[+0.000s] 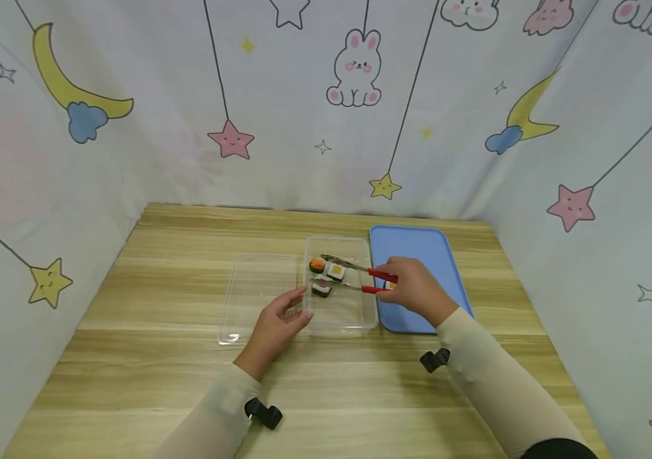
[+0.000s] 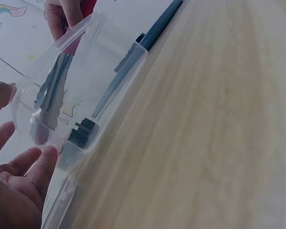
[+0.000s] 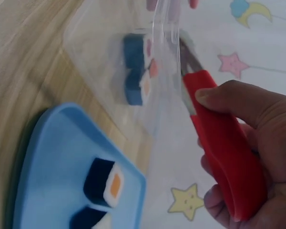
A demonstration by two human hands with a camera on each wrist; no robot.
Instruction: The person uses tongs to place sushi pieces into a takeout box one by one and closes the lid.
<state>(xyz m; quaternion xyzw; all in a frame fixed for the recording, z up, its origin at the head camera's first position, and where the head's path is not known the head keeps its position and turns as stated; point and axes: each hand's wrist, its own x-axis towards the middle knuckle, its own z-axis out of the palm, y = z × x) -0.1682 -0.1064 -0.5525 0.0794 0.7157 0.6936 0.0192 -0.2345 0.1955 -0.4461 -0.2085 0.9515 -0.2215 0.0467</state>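
Note:
My right hand (image 1: 414, 287) grips the red-handled tongs (image 3: 224, 143), whose metal arms stand spread over the clear plastic container (image 1: 354, 312). Inside the container are an orange-topped sushi roll (image 1: 317, 264), a white-topped sushi roll with a yellow centre (image 1: 336, 271) and another dark-sided sushi roll (image 1: 322, 290). One tong arm crosses over the dark-sided roll; the other reaches just behind the white-topped one. At the container's left wall, my left hand (image 1: 276, 328) touches its side with thumb and fingers spread apart, as the left wrist view also shows.
Right of the container lies a blue tray (image 1: 412, 245), partly behind my right hand. Sushi rolls (image 3: 105, 182) rest on it in the right wrist view. To the left is a clear plastic lid (image 1: 259, 274). A printed curtain (image 1: 291, 172) borders the wooden table (image 1: 148, 319).

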